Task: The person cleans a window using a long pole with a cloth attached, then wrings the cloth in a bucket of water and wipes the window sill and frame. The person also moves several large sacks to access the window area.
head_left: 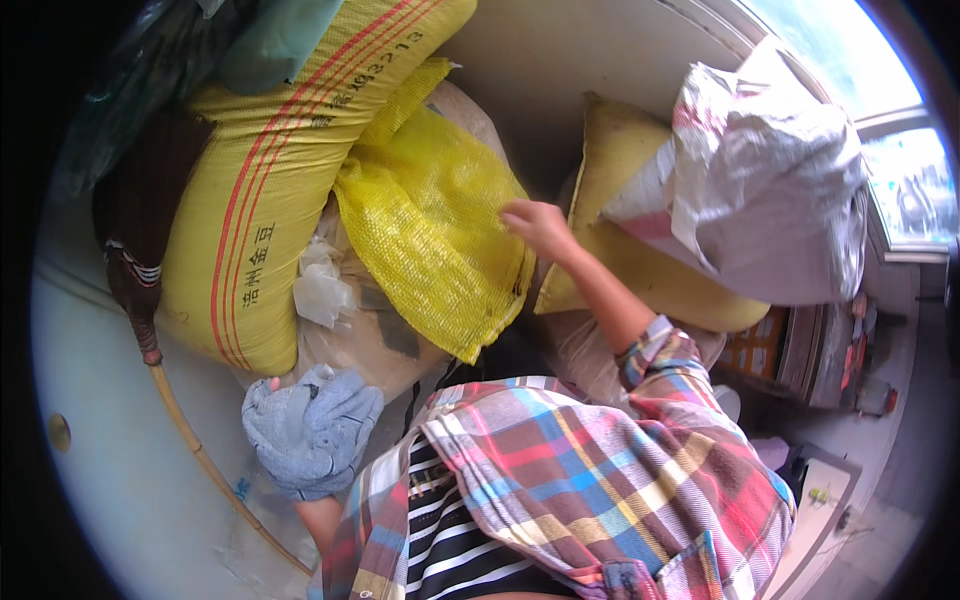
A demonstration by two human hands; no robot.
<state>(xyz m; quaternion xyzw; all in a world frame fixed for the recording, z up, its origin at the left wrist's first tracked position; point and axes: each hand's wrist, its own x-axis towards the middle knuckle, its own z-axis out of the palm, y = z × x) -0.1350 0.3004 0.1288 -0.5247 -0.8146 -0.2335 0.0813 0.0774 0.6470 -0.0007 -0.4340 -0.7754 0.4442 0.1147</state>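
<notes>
A crumpled light-blue cloth point(315, 427) covers most of my left hand point(275, 384). Only a fingertip and the wrist show around it, and the hand grips the cloth. My right hand point(538, 225) reaches forward over the right edge of a yellow mesh bag point(427, 217). Nothing shows between its loosely bent fingers; contact with the mesh is unclear. The mesh bag lies limp across clear plastic wrapping point(412, 337) on a bulky bundle. To its left leans a full yellow woven sack point(255, 195) with red stripes and printed writing, just beyond the blue cloth.
A broom point(142, 210) with dark bristles and a bamboo handle point(196, 450) stands along the left. On the right, a white woven sack point(772, 187) rests on another yellow sack point(652, 277). Behind them are a window point(911, 180) and stacked crates point(757, 341).
</notes>
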